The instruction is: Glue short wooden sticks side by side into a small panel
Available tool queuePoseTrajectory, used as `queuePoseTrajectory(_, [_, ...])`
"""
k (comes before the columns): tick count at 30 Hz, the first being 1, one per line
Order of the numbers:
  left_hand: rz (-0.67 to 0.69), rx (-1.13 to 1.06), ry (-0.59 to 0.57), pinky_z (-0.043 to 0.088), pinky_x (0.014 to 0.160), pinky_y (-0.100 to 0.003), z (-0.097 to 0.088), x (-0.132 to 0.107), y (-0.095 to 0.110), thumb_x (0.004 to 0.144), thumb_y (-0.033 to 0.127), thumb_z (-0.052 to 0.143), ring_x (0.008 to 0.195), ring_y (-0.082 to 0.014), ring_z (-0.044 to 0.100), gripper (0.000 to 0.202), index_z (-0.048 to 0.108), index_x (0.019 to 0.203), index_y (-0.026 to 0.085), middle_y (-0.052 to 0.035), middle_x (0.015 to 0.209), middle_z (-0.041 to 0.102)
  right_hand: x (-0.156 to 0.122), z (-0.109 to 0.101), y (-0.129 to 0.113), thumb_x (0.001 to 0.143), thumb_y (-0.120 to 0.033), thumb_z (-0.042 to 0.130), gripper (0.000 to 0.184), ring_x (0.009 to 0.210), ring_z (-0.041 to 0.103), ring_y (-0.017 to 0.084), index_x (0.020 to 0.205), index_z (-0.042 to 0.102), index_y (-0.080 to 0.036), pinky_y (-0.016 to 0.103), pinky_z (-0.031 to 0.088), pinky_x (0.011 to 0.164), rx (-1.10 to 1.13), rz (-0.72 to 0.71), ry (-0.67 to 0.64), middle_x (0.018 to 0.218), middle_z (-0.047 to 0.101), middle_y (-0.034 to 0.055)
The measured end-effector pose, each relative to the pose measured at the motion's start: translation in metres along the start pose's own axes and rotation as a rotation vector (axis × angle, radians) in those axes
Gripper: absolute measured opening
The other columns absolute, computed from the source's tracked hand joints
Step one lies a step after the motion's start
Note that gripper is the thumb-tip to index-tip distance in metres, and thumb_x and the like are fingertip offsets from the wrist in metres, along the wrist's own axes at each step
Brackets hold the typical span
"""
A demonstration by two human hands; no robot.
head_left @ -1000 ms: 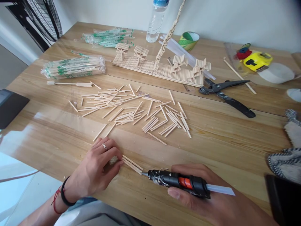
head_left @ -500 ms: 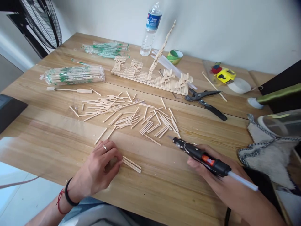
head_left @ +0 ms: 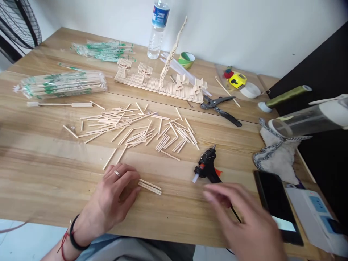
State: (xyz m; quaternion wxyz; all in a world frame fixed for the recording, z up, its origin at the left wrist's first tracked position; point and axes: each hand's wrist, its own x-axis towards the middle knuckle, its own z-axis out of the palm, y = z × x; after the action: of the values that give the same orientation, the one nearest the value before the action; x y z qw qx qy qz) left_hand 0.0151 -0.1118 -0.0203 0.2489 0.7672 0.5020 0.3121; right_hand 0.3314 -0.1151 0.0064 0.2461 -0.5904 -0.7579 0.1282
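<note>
My left hand rests on the wooden table near its front edge, fingers curled and pinching the end of a small glued bundle of short sticks. A ring shows on one finger. My right hand hovers blurred at the lower right, fingers apart and holding nothing. Just beyond it a black glue gun with an orange trigger lies on the table. A scatter of cut wooden sticks lies in the middle.
A stick model on a base stands at the back, with a water bottle, tape roll, black cutters, yellow tape measure and chopstick packs. A phone, cloth and power strip sit right.
My right hand carried the glue gun away from the stick bundle to the right, set it down on the table and let go. My left hand stayed on the bundle. The view swung right.
</note>
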Motion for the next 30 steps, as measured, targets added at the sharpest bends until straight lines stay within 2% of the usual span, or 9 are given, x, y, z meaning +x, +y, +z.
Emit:
queuePoseTrajectory(3, [0.011,0.009,-0.002,0.048,0.086,-0.035,0.001,0.0,-0.001,0.103,0.009,0.06,0.092,-0.0219,0.064,0.014,0.062,0.105,0.023,-0.0037,0.102,0.07,-0.007,0.031,-0.031,0.109,-0.028,0.064,0.009,0.083,0.076,0.021,0.109,0.073,-0.029,0.03,0.063,0.076,0.262,-0.003,-0.175,0.099,0.077,0.0042])
queuePoseTrajectory(6, [0.02,0.01,-0.014,0.047,0.085,-0.036,0.002,0.0,-0.003,0.105,0.009,0.058,0.092,-0.0222,0.064,0.015,0.061,0.106,0.023,-0.0041,0.102,0.07,-0.004,0.058,-0.045,0.11,-0.028,0.061,0.014,0.085,0.077,0.023,0.106,0.075,-0.027,0.033,0.065,0.08,0.38,0.045,-0.158,0.097,0.077,0.0061])
queuePoseTrajectory(8, [0.024,0.005,-0.022,0.046,0.084,-0.036,0.003,-0.001,-0.004,0.105,0.008,0.057,0.093,-0.0221,0.063,0.016,0.061,0.107,0.024,-0.0039,0.102,0.07,0.001,0.065,-0.047,0.109,-0.028,0.063,0.013,0.081,0.076,0.022,0.104,0.076,-0.027,0.032,0.066,0.076,0.415,0.046,-0.136,0.095,0.077,0.0057])
queuePoseTrajectory(14, [0.033,-0.003,-0.036,0.043,0.084,-0.037,0.003,-0.001,-0.004,0.106,0.007,0.057,0.092,-0.0215,0.062,0.017,0.061,0.109,0.023,-0.0024,0.101,0.07,0.012,0.061,-0.049,0.104,-0.02,0.069,0.01,0.078,0.076,0.019,0.1,0.077,-0.024,0.028,0.065,0.075,0.408,0.027,-0.154,0.091,0.077,0.0032])
queuePoseTrajectory(30, [0.037,-0.024,-0.054,0.04,0.084,-0.036,0.002,0.002,-0.004,0.108,0.006,0.055,0.091,-0.0199,0.061,0.017,0.061,0.108,0.022,-0.0012,0.101,0.069,0.012,0.06,-0.055,0.103,-0.017,0.066,0.015,0.074,0.072,0.02,0.096,0.077,-0.025,0.029,0.063,0.071,0.41,0.086,-0.173,0.087,0.076,0.0033])
